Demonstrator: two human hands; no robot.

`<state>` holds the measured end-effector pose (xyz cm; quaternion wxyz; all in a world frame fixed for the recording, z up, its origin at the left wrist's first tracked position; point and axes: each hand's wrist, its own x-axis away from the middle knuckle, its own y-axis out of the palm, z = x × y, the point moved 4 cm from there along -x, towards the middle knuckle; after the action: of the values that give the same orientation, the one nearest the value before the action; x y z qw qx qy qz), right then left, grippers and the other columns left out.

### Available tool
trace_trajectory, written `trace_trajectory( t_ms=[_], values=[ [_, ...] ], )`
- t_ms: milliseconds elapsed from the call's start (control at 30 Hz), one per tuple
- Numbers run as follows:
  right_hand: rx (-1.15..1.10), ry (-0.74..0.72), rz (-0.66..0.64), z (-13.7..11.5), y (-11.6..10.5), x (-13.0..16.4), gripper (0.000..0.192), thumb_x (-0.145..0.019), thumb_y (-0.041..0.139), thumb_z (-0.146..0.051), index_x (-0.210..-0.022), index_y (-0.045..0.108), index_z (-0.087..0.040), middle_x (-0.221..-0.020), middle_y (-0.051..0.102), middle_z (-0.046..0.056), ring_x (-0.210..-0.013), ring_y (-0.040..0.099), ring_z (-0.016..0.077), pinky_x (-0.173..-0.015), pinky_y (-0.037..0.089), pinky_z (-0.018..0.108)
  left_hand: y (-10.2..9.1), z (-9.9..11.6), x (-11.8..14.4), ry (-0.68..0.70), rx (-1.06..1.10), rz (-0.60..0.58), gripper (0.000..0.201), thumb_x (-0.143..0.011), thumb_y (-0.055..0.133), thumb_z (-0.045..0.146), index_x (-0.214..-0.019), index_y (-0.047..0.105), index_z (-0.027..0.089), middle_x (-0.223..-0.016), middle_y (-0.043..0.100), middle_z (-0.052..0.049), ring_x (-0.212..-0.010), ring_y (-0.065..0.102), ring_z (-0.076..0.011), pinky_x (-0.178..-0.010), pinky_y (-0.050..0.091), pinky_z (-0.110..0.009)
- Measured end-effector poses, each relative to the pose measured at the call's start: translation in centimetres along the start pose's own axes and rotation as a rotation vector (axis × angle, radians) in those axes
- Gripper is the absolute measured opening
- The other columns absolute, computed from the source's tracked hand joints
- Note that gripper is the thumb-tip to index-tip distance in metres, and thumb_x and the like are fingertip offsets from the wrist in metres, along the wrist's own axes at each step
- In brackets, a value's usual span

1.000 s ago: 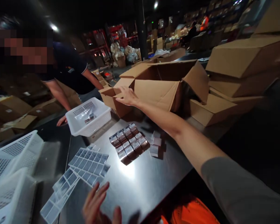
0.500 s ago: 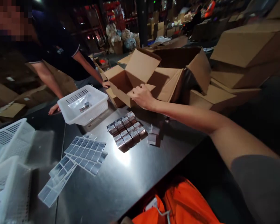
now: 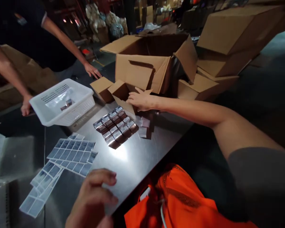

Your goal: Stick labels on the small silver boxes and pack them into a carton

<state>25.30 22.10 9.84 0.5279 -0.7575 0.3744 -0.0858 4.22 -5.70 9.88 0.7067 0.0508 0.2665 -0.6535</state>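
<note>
The right hand [image 3: 140,100] reaches across the dark table [image 3: 135,158] and grips a flap of a small open cardboard box [image 3: 120,91], fingers curled over its edge. Just in front of that box lies a tight block of small shiny packets [image 3: 115,127], with two loose ones [image 3: 144,126] beside it. The left hand [image 3: 95,198] rests near the table's front edge, fingers bent, holding nothing, close to sheets of labels [image 3: 72,153]. A white plastic basket [image 3: 61,103] stands farther left. Across the table another person's hands [image 3: 92,70] rest on it. Large cardboard boxes [image 3: 152,60] stand behind.
</note>
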Motion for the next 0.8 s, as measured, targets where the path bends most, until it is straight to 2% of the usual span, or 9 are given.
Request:
trace_trajectory(
  t_ms=[67, 167, 267, 333, 433, 500, 600, 667, 800],
  values=[
    [0.212, -0.169, -0.009, -0.8, -1.4, 2.1, 0.044, -0.072, 0.070, -0.006, -0.115, 0.067, -0.015, -0.128, 0.062, 0.013, -0.129, 0.046, 0.0339, -0.109, 0.025, 0.056, 1.3, -0.9, -1.1, -0.149, -0.219, -0.018, 0.014, -0.083, 0.070, 0.040, -0.089, 0.071, 0.027, -0.098, 0.069, -0.006, -0.092, 0.065, -0.0261, -0.077, 0.054, -0.038],
    [0.347, -0.331, -0.142, -0.9, -1.3, 5.7, 0.052, -0.075, 0.066, -0.008, -0.127, 0.061, -0.016, -0.132, 0.060, 0.015, -0.120, 0.054, 0.0305, -0.098, 0.038, 0.045, 5.1, -4.6, -2.6, -0.283, -0.427, -0.126, 0.035, -0.084, 0.068, 0.047, -0.109, 0.065, 0.023, -0.104, 0.068, -0.008, -0.086, 0.064, -0.0241, -0.072, 0.054, -0.037],
    [0.391, -0.319, -0.391, 1.1, 1.3, 7.3, 0.062, -0.078, 0.069, -0.007, -0.137, 0.057, -0.022, -0.145, 0.056, 0.012, -0.126, 0.055, 0.0271, -0.091, 0.042, 0.035, 10.6, -8.3, -4.6, -0.320, -0.486, -0.250, 0.061, -0.084, 0.068, 0.048, -0.136, 0.053, 0.020, -0.125, 0.062, -0.014, -0.101, 0.066, -0.0277, -0.077, 0.055, -0.039],
    [0.428, -0.267, -0.497, 2.8, 3.1, 6.9, 0.069, -0.079, 0.074, -0.011, -0.144, 0.053, -0.025, -0.149, 0.054, 0.009, -0.130, 0.054, 0.0265, -0.088, 0.043, 0.032, 13.9, -9.9, -6.1, -0.326, -0.573, -0.270, 0.073, -0.082, 0.072, 0.048, -0.141, 0.047, 0.014, -0.126, 0.061, -0.019, -0.111, 0.064, -0.0323, -0.084, 0.054, -0.041],
    [0.412, -0.217, -0.557, 4.1, 4.3, 5.7, 0.062, -0.082, 0.077, -0.018, -0.140, 0.058, -0.023, -0.134, 0.066, 0.006, -0.115, 0.062, 0.0230, -0.080, 0.043, 0.029, 16.9, -11.3, -8.0, -0.348, -0.673, -0.260, 0.081, -0.080, 0.074, 0.050, -0.142, 0.047, 0.006, -0.125, 0.061, -0.024, -0.114, 0.063, -0.0372, -0.088, 0.052, -0.044],
    [0.400, -0.204, -0.562, 4.1, 4.3, 5.2, 0.053, -0.081, 0.079, -0.022, -0.132, 0.065, -0.022, -0.122, 0.071, 0.007, -0.111, 0.064, 0.0236, -0.081, 0.042, 0.030, 17.0, -12.1, -8.6, -0.370, -0.651, -0.221, 0.068, -0.079, 0.074, 0.048, -0.132, 0.058, 0.008, -0.120, 0.066, -0.021, -0.108, 0.065, -0.0355, -0.088, 0.051, -0.043],
    [0.352, -0.178, -0.559, 3.2, 3.6, 5.8, 0.056, -0.078, 0.083, -0.032, -0.130, 0.067, -0.022, -0.113, 0.073, 0.006, -0.118, 0.059, 0.0258, -0.094, 0.038, 0.037, 15.4, -13.6, -8.3, -0.460, -0.405, -0.205, 0.049, -0.076, 0.073, 0.047, -0.113, 0.070, 0.015, -0.100, 0.073, -0.010, -0.091, 0.067, -0.0275, -0.081, 0.051, -0.037],
    [0.281, -0.146, -0.543, 2.5, 3.2, 6.6, 0.059, -0.079, 0.081, -0.041, -0.133, 0.065, -0.021, -0.109, 0.073, 0.005, -0.118, 0.058, 0.0233, -0.102, 0.032, 0.040, 14.0, -14.3, -7.7, -0.526, -0.240, -0.239, 0.050, -0.069, 0.076, 0.049, -0.107, 0.073, 0.016, -0.089, 0.073, -0.004, -0.081, 0.066, -0.0229, -0.075, 0.050, -0.032],
    [0.162, -0.110, -0.559, 2.0, 3.5, 8.1, 0.056, -0.081, 0.078, -0.048, -0.129, 0.068, -0.020, -0.104, 0.072, 0.004, -0.106, 0.060, 0.0198, -0.102, 0.031, 0.040, 12.7, -14.2, -6.7, -0.579, -0.019, -0.313, 0.047, -0.061, 0.083, 0.043, -0.098, 0.075, 0.016, -0.084, 0.071, -0.002, -0.076, 0.063, -0.0184, -0.073, 0.049, -0.029]
  ],
)
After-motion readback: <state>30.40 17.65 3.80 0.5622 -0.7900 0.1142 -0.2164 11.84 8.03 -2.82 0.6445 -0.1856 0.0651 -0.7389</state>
